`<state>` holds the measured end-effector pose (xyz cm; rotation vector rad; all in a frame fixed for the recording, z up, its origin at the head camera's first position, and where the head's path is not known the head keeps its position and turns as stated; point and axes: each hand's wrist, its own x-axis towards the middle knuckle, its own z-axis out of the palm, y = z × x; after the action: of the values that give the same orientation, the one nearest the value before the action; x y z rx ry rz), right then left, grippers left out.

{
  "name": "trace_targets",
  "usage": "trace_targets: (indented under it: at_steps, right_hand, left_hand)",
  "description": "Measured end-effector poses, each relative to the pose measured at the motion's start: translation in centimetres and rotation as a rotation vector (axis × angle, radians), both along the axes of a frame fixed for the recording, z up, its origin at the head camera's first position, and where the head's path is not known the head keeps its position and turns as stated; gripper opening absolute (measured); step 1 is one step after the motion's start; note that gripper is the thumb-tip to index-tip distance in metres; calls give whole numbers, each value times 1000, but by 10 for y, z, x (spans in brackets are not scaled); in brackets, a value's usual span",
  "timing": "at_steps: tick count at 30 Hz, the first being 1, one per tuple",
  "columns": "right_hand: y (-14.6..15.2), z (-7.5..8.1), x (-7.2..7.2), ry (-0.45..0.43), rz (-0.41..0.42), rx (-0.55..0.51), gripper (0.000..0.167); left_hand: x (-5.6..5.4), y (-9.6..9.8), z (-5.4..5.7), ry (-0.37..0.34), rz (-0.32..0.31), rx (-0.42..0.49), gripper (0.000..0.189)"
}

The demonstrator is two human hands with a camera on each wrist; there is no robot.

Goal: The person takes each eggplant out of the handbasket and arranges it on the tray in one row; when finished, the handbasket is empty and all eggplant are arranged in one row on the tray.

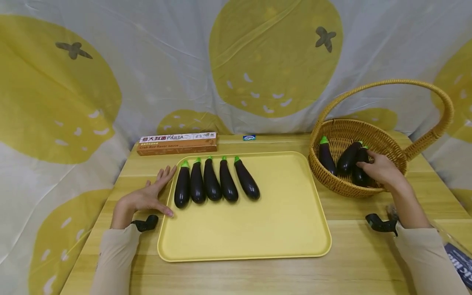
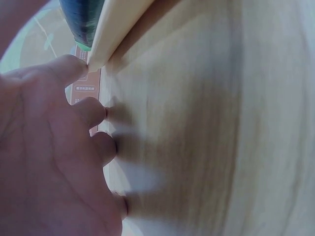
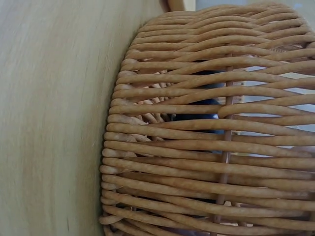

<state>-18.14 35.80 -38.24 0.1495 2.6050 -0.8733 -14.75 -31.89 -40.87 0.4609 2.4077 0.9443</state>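
Five dark purple eggplants (image 1: pixel 211 180) with green stem ends lie in a slanting row on the left half of a yellow tray (image 1: pixel 280 229). My left hand (image 1: pixel 149 198) is spread at the tray's left rim, thumb over the edge and fingers beside the leftmost eggplant; in the left wrist view, its fingers (image 2: pixel 74 69) reach the rim. Inside a wicker basket (image 1: pixel 339 186) at the right are several more eggplants (image 1: pixel 326 157). My right hand (image 1: pixel 383 169) reaches over the basket's rim and grips the rightmost eggplant (image 1: pixel 360 175) with thumb and fingers. In the right wrist view, the basket's weave hides that hand.
A pasta box (image 1: pixel 177 144) lies behind the tray's left end, and a small blue packet (image 1: pixel 249 137) behind its middle. The basket's tall handle (image 1: pixel 387 82) arches above it. A printed curtain (image 1: pixel 166 61) hangs along the back. Dark-blue printed packaging (image 1: pixel 459 262) lies at the right edge.
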Motion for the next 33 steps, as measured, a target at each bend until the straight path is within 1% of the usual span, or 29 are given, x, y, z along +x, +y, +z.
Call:
trace_targets:
  at_steps: [3, 7, 9, 12, 16, 19, 21, 23, 28, 31, 33]
  right_hand:
    - [0, 0, 1, 12, -4, -8, 82]
    - [-1, -2, 2, 64, -24, -9, 82]
    - [-1, -3, 2, 77, -32, -11, 80]
    - [-1, -3, 1, 73, -18, 13, 78]
    - [-2, -3, 0, 37, 19, 30, 76]
    - [-3, -2, -1, 19, 28, -8, 75]
    - [-3, -2, 0, 29, 15, -45, 74]
    - [-4, -2, 2, 65, -5, -71, 74]
    - [-11, 5, 11, 211, -56, -92, 73]
    - [-16, 15, 20, 253, -59, -105, 72]
    - [-16, 22, 28, 254, -50, -134, 71]
  left_hand:
    - [-1, 1, 0, -2, -1, 4, 145]
    - [-1, 0, 1, -5, -3, 12, 145]
    - [-1, 0, 1, -6, -3, 12, 146]
    - [-1, 0, 1, -8, -2, 11, 146]
    - [-1, 0, 1, -6, -1, 11, 146]
    - [-1, 1, 1, -7, 2, 11, 146]
    - [-1, 1, 1, -8, 3, 11, 147]
    - [-1, 1, 0, -7, 3, 9, 147]
    - [-1, 0, 0, -6, -2, 4, 146]
    - [-1, 0, 0, -10, -3, 10, 146]
    - [-2, 0, 0, -9, -4, 12, 146]
